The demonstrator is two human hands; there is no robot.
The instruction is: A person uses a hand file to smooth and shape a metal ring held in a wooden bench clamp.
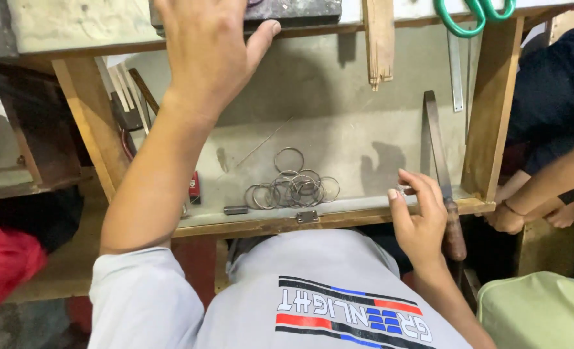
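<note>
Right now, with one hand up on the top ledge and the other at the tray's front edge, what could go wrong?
1. The right hand sits beside the long file leaning against the tray; a nudge may topple it.
2. The loose wire rings lie near the front lip and could slide off.
3. The left hand works close to overhanging scissors.

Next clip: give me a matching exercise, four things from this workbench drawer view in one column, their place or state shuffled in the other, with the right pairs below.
Things:
1. left hand
2. right hand
3. pile of metal rings
4. green-handled scissors

Places or states:
a. lying on the drawer floor, near the front edge
b. resting on the bench top at the upper right
c. pressed flat on a dark block on the bench top
d. at the drawer's front right corner, beside a wooden-handled file

Pairs: 1-c, 2-d, 3-a, 4-b
</note>
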